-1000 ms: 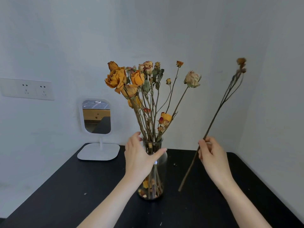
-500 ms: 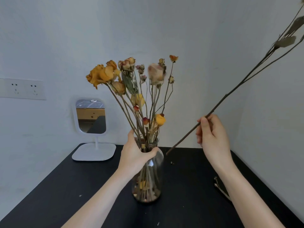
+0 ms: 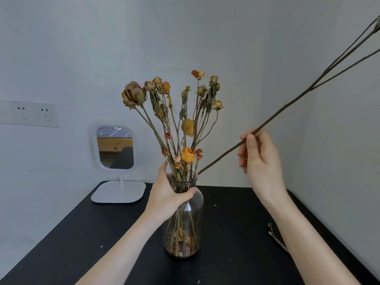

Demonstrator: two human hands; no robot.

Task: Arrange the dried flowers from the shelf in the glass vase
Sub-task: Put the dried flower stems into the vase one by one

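A clear glass vase [image 3: 186,227] stands on the black table [image 3: 232,239] and holds a bunch of dried yellow and orange roses [image 3: 178,118]. My left hand [image 3: 166,194] grips the vase around its neck. My right hand [image 3: 261,161] pinches a long bare branching dried stem [image 3: 292,101] between thumb and fingers. This stem slants from the upper right, where its top leaves the frame, down to the left. Its cut end sits right at the vase's rim.
A small white-framed standing mirror [image 3: 116,149] sits at the table's back left. A wall socket plate [image 3: 28,113] is on the left wall. Another dried stem [image 3: 276,238] lies on the table behind my right forearm. Walls close the corner at back and right.
My right hand has swung the long stem from upright to slanting and brought its cut end left to the vase mouth. My left hand closed round the vase's neck; the bunch has turned.
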